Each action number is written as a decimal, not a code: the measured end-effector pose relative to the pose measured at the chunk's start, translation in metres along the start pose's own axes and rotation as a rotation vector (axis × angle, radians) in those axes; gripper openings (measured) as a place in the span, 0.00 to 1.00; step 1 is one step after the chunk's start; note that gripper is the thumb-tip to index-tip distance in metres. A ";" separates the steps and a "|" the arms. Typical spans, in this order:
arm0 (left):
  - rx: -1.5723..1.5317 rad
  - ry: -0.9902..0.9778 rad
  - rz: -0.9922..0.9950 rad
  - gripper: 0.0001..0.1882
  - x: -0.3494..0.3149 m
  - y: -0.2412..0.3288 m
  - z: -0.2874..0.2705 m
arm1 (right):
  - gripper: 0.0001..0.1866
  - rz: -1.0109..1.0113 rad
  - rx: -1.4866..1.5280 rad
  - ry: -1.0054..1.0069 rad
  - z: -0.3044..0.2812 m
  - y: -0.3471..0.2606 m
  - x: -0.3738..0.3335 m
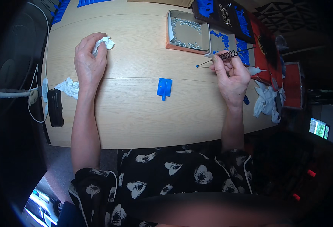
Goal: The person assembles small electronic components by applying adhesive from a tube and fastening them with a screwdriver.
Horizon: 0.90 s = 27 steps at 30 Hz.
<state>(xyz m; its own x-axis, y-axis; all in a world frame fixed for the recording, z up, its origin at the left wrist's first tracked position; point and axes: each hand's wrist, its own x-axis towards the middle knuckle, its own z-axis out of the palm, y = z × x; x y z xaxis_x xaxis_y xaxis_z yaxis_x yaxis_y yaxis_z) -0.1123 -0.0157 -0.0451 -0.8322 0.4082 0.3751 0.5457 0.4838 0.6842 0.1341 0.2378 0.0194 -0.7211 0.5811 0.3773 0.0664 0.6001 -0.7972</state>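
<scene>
My left hand [87,60] is closed around a crumpled white tissue [105,43] at the upper left of the table. In my right hand [232,77], at the right, is a thin dark rod tool with a black coil [227,55] around it. A small blue bit [197,66] sits on the rod's left end, above the tabletop. Between my hands, a flat blue plastic piece [164,87] with a short tab lies on the table. Just beyond my right hand stands a shallow box [206,48] of clear beads, beside a tray with small blue pieces [222,38].
Another crumpled tissue [69,87] and a black case [55,108] lie at the table's left edge, near a white cable [36,109]. At the right are a small bottle [254,70], a red box [263,53] and white tissues [265,99]. A dark tray [227,17] holds blue parts.
</scene>
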 end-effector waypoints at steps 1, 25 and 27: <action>0.007 0.000 0.012 0.12 0.000 0.001 0.000 | 0.05 -0.021 0.000 -0.002 0.000 0.000 -0.001; -0.326 -0.111 0.551 0.16 -0.061 0.122 -0.015 | 0.11 -0.138 0.373 0.079 -0.003 -0.104 -0.038; -0.323 -0.111 0.557 0.14 -0.061 0.119 -0.016 | 0.11 -0.156 0.337 0.065 -0.002 -0.105 -0.038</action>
<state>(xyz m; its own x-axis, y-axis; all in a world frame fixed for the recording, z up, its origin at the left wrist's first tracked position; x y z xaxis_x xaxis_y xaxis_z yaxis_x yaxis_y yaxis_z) 0.0014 0.0046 0.0236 -0.4091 0.6166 0.6727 0.8209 -0.0732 0.5663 0.1556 0.1535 0.0898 -0.6584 0.5371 0.5272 -0.2795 0.4759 -0.8339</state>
